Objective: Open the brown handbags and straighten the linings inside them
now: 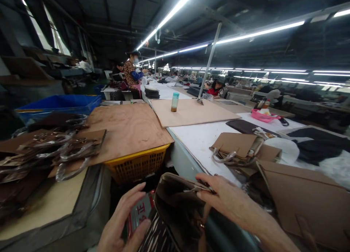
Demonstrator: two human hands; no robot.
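A brown handbag (166, 208) stands in front of me with its mouth spread and its dark lining showing. My right hand (216, 192) pinches the bag's upper right rim, near a zip edge. To the left of the bag is my left hand (124, 212), thumb and fingers apart and curved, with nothing held between them. Behind those fingers, a red and silver packet (140, 210) with red characters shows in part. A tan strap with a small metal fitting (201, 225) hangs at the bag's right side.
Several brown bags with wrapped handles (78, 146) are piled at left. More tan bags (237, 144) lie on the white table (191, 139) at right. A yellow crate (136, 162) sits under a wooden board (128, 124). A teal-capped bottle (175, 102) stands beyond; a person (132, 71) is farther back.
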